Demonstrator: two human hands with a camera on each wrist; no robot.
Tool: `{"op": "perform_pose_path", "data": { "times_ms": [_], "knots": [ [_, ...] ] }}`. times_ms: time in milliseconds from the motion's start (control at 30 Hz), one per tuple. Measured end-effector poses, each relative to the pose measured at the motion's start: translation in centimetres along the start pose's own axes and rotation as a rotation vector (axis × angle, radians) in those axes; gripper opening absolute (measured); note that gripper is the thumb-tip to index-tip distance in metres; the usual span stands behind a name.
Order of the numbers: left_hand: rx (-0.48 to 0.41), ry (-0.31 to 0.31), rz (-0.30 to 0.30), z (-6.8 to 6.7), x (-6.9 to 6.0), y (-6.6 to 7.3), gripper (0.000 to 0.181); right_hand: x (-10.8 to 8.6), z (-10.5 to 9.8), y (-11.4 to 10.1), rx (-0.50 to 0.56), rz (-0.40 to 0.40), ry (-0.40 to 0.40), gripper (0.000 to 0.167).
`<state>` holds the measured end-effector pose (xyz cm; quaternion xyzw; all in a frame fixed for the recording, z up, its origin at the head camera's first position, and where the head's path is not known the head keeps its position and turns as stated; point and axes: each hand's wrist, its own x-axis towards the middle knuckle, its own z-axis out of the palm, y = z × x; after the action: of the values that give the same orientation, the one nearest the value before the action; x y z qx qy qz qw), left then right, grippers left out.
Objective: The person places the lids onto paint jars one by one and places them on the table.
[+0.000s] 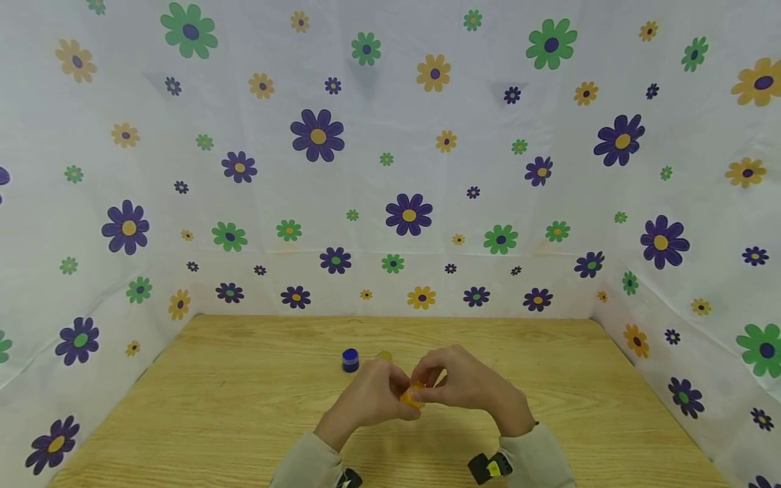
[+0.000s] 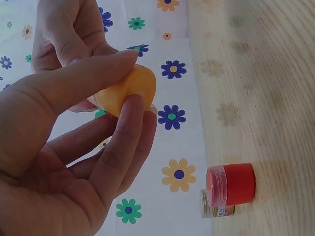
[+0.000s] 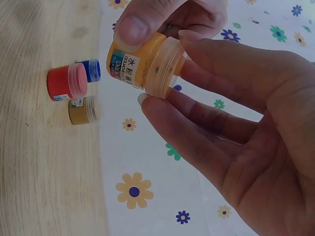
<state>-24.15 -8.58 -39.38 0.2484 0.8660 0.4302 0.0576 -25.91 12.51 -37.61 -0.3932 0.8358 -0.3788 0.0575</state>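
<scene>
A small orange-yellow gouache paint jar (image 3: 133,59) is held up between both hands, tilted, its printed label facing the right wrist camera. My left hand (image 1: 373,394) grips the jar's coloured body between thumb and fingers. At the other end, my right hand (image 1: 466,384) pinches the translucent screw lid (image 3: 162,68), which sits on the jar. In the left wrist view the jar's rounded base (image 2: 130,91) shows between the left thumb and fingers.
Beyond the hands on the wooden table (image 1: 244,400) stand a blue jar (image 1: 350,360), a red jar (image 3: 61,82) and a gold-brown jar (image 3: 79,111), with lids on. The left hand hides the red one from the head view. A flower-printed sheet (image 1: 366,183) encloses the back and sides.
</scene>
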Motion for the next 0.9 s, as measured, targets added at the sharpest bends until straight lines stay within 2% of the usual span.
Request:
{"op": "perform_pose_path", "data": {
  "times_ms": [400,600,733,900],
  "knots": [
    [-0.013,0.005,-0.001,-0.06,0.02,-0.44,0.025,-0.45,-0.34,-0.2,0.011,0.006,0.015,0.013],
    [-0.009,0.011,0.003,-0.06,0.04,-0.5,0.026,-0.34,-0.36,-0.3,0.042,-0.029,-0.018,0.019],
    [-0.017,0.01,0.008,-0.05,0.09,-0.54,0.026,-0.27,-0.25,-0.43,0.068,-0.024,-0.037,0.022],
    [-0.019,0.01,0.004,-0.02,0.1,-0.52,0.027,-0.3,-0.19,-0.53,0.051,-0.005,-0.028,0.019]
  ]
}}
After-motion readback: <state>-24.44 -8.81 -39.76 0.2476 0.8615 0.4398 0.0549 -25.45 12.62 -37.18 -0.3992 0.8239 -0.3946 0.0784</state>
